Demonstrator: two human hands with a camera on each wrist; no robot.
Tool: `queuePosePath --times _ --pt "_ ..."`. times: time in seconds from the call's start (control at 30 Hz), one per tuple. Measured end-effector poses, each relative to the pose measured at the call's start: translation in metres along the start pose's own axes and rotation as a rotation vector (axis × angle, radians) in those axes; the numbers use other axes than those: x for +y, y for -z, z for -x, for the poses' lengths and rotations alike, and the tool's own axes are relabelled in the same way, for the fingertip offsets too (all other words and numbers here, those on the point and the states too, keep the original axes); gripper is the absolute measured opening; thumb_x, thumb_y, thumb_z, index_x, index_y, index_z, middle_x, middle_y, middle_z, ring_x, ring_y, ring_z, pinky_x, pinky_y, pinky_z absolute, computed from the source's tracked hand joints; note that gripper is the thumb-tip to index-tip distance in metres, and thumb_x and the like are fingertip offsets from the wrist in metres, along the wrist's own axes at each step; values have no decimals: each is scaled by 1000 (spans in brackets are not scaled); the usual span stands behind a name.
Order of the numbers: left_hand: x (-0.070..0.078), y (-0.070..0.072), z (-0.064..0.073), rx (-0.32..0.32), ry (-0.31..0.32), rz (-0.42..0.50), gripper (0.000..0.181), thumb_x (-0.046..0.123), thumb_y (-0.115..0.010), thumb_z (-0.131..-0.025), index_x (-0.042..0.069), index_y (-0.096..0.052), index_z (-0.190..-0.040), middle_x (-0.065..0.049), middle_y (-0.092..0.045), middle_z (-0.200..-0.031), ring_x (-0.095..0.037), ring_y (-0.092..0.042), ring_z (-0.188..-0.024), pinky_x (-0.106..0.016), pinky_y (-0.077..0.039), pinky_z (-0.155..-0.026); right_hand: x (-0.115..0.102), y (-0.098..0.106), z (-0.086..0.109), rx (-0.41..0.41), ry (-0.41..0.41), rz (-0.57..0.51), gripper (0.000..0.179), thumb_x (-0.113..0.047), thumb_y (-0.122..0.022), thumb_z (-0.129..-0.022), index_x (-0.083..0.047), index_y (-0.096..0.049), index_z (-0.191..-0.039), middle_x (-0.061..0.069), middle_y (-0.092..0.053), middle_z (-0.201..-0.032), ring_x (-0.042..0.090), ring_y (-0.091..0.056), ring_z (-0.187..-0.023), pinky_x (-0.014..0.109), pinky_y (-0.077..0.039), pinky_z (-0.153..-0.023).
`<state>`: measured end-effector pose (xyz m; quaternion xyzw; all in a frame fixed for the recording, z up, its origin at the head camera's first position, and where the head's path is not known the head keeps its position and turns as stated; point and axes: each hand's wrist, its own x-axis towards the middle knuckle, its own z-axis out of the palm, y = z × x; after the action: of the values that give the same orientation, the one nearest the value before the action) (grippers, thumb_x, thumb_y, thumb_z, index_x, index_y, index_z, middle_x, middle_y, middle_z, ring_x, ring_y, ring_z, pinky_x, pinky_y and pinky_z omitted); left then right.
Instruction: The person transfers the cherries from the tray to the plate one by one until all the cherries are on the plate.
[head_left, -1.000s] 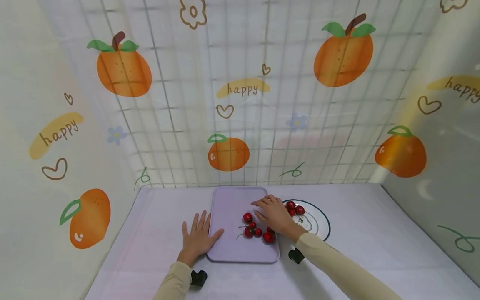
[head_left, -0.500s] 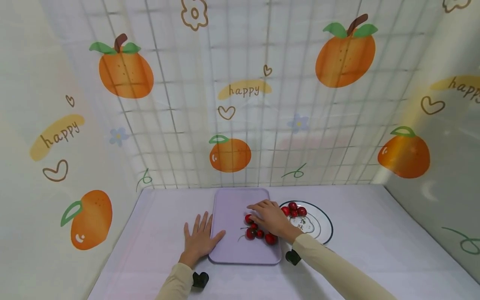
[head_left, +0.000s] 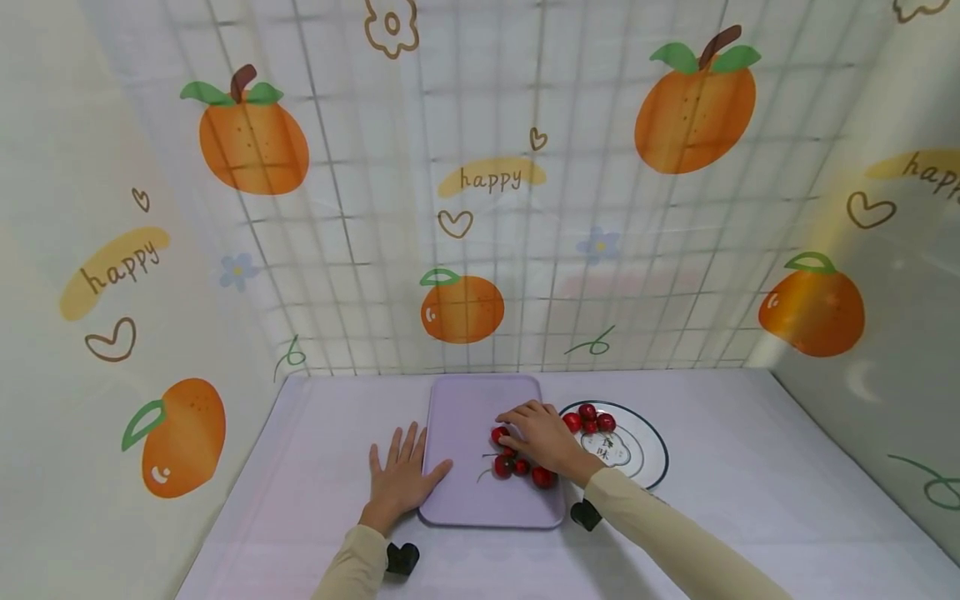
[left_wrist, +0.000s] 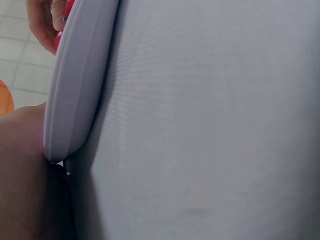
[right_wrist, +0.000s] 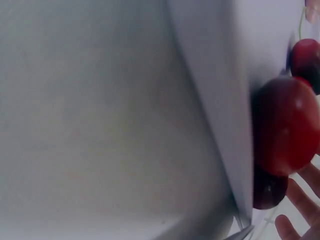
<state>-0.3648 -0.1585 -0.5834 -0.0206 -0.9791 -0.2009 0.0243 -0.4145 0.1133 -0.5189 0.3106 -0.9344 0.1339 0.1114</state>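
My left hand [head_left: 400, 482] lies flat with fingers spread beside the lilac tray [head_left: 459, 408], its thumb over the tray's left rim. In the left wrist view, part of that left hand [left_wrist: 20, 135] is against the tray wall [left_wrist: 77, 95]. On the tray's right half, my right hand [head_left: 543, 435] pinches a red cherry [head_left: 499, 434] between thumb and fingers. Several more cherries [head_left: 503, 466] lie close below it, some partly hidden by the hand. A large cherry [right_wrist: 287, 125] fills the right wrist view near the tray wall, with the right hand's fingers [right_wrist: 299, 202] beyond.
Right of the tray is a white plate [head_left: 651, 454] with a dark rim and printed characters, holding several cherries [head_left: 588, 412]. Dark heart-shaped pieces [head_left: 402, 559] show near each wrist. A fruit-printed curtain [head_left: 480, 233] closes off the table's back and sides.
My right hand has moved left and down from above the tray onto the cherries, then closed around one. The left hand stays in place; the view has shifted slightly.
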Motion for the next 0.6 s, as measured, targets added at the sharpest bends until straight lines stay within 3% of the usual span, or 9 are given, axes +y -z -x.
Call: queuePosePath --times 0.43,0.6 --pt "-2 -2 0 8 3 1 92 78 -40 -95 19 -27 -164 -2 -17 -175 -30 -9 -164 -67 3 -126 0 0 -3 -72 -35 -55 27 -30 -72 -97 -11 -72 -117 5 -76 -112 27 -63 -115 53 -48 -104" --pt "-2 -1 -1 10 2 -9 91 78 -39 -95 20 -27 -164 -1 -18 -175 -30 -10 -164 -67 3 -127 -1 1 -3 -64 -41 -61 27 -29 -73 -96 -10 -70 -115 2 -77 -106 24 -64 -109 49 -50 -100"
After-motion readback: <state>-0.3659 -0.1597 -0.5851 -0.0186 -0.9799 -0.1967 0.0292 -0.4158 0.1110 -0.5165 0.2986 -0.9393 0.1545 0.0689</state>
